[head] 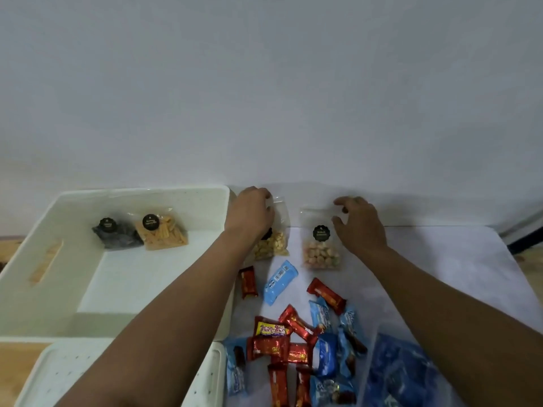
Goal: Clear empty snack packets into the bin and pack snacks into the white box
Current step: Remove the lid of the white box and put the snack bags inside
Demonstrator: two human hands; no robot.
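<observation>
Both arms reach from the lower frame toward the back edge of the bench [440,259], which is covered in white.

Left hand [252,212], centre frame: fingers closed on the top of a clear bag of pale nuts [271,245] lying just beside the white box's right wall.

Right hand [360,224], right of centre: fingers spread and curled, open, hovering at the top right corner of a clear bag of small round sweets [321,251]; contact unclear.

White box [117,289] fills left of frame. Inside, at its far end, lie a dark snack bag [116,235] and an orange snack bag [163,233], touching.

Lower centre: loose heap of red and blue wrapped snacks [296,345] on the bench.
</observation>
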